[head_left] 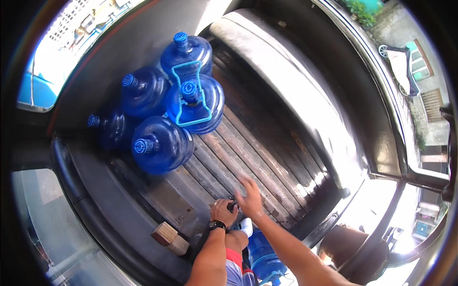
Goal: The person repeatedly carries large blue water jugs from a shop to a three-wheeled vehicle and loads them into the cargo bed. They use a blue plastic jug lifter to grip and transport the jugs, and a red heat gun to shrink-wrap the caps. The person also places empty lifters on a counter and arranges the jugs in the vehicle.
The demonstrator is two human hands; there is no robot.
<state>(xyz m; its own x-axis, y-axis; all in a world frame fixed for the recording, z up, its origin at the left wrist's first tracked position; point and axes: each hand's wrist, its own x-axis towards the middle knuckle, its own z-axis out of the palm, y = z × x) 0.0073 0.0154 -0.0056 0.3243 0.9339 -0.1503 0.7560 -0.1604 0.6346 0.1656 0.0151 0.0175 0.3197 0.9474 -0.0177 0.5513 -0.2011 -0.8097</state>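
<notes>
My left hand [223, 213], with a black watch [217, 224] on its wrist, is closed around a small black object [232, 206] near my knee. Most of that object is hidden under the fingers, so its kind cannot be made out. Close beside it, my right hand [249, 198] has its fingers apart and holds nothing. Just below my right forearm's wrist end stands a large blue water jug [265, 260], partly covered by my leg and arm.
Several blue water jugs stand at the far left of the ribbed vehicle floor [238, 157]; a light-blue carrying handle [210, 114] rests on one jug [214, 95]. A pale bench seat [281, 71] runs along the right. Wooden blocks [166, 233] lie at the lower left.
</notes>
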